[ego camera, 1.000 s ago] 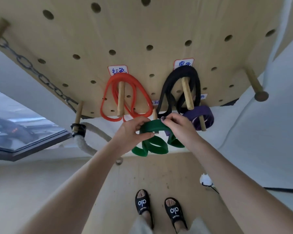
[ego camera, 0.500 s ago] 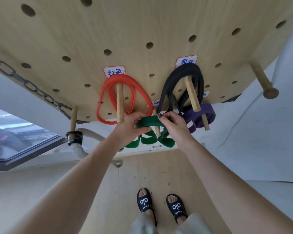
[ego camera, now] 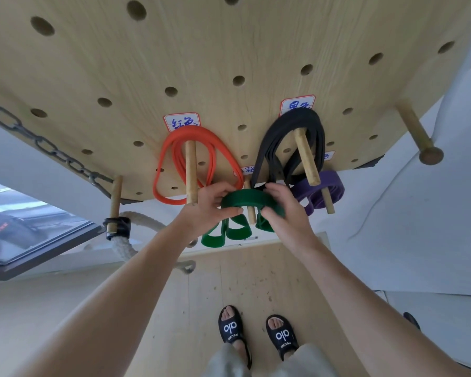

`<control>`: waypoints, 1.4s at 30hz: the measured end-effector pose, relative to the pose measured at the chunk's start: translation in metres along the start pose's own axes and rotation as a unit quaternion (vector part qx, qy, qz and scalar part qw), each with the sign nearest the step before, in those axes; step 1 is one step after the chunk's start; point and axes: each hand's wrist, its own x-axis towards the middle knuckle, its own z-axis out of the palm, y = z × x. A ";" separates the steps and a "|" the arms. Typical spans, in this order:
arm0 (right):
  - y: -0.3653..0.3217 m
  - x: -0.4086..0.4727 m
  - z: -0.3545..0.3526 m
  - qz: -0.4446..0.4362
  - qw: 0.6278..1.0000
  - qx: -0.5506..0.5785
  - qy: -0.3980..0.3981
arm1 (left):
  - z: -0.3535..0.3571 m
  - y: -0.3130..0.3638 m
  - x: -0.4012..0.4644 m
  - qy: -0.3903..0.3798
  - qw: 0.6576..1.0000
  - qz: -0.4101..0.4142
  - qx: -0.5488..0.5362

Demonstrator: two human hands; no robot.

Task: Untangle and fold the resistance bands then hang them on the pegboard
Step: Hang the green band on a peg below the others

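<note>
Spreading the folded green resistance band [ego camera: 246, 199] between them, left hand [ego camera: 207, 206] and right hand [ego camera: 284, 206] each grip one side, keeping its loop open over the wooden peg [ego camera: 250, 210] between them.

1. Pegboard [ego camera: 229, 50]: cut off by the frame's edge at 12, 10 and 2 o'clock.
2. Label [ego camera: 247, 170] at 12 o'clock of the green band [ego camera: 249, 200]: writing too small to read.
3. Purple band [ego camera: 320, 190]: its 9 o'clock part hidden behind the right hand [ego camera: 286, 210].

bright, even daylight | soft shadows | strong fisheye bending (edges) | mild blur
</note>
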 end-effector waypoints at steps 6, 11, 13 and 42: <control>0.026 -0.007 0.012 -0.029 0.990 -0.123 0.058 | -0.003 0.003 -0.001 0.007 1.000 0.010 -0.011; 0.037 -0.004 0.028 -0.039 0.980 -0.148 0.126 | -0.002 0.003 -0.002 0.010 1.000 0.018 -0.010; 0.037 -0.002 0.032 -0.046 0.980 -0.145 0.130 | -0.002 0.003 -0.002 0.012 1.000 0.022 -0.006; 0.041 0.011 0.046 -0.069 0.951 -0.197 0.229 | 0.014 -0.029 -0.002 0.048 0.991 0.029 0.119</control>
